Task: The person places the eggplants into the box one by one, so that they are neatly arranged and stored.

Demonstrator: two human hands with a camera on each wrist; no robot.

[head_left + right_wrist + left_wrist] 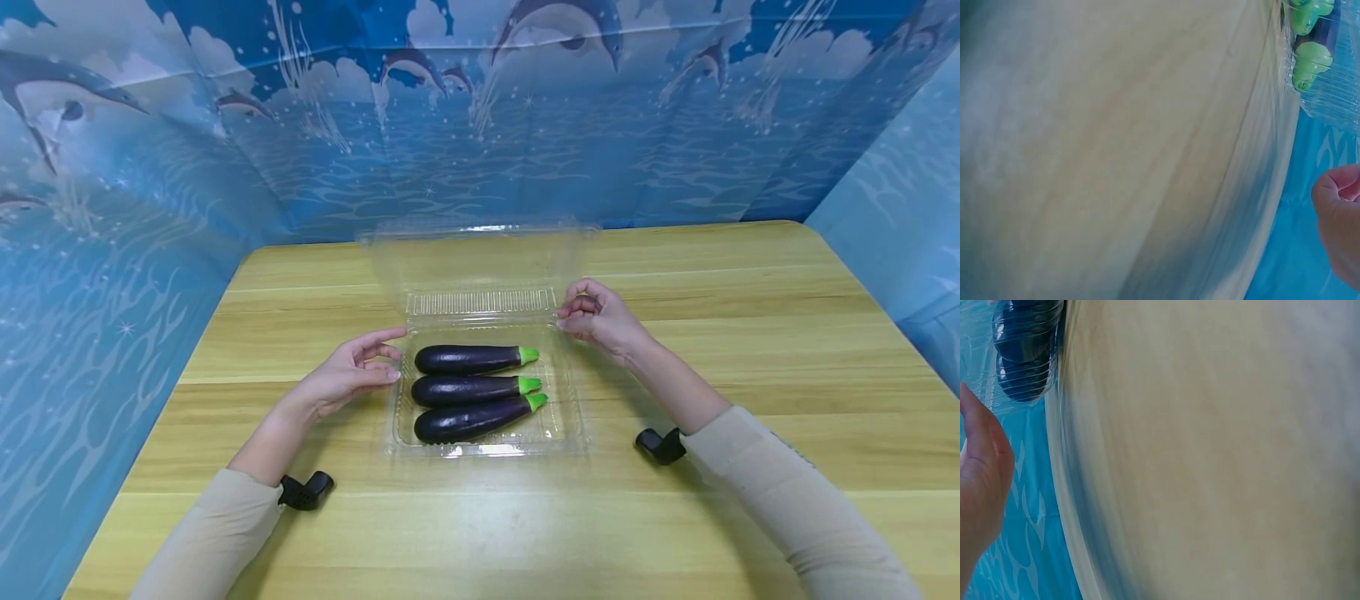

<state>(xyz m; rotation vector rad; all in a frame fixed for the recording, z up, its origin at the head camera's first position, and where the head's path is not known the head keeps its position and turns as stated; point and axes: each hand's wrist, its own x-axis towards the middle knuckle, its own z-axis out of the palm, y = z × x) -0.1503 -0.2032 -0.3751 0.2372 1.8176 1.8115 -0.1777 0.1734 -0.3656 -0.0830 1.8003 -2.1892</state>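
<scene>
A clear plastic clamshell box (487, 451) lies on the table with its lid (480, 262) raised at the back. Inside the base are three dark purple eggplants, side by side, their green stems to the right: a back one (465, 359), a middle one (465, 390) and a front one (468, 421). My left hand (345, 373) is at the box's left side, fingers loosely extended and fingertips at the wall. On the far side, my right hand (600, 321) pinches the box's right edge near the hinge with thumb and curled fingers. Both wrist views catch only part of each hand.
The box stands on a wood-grain table (480, 533). Blue curtains with dolphins (480, 150) hang behind the table and along both sides. A small black camera (306, 492) sits on the left wrist, and another black camera (660, 447) on the right wrist.
</scene>
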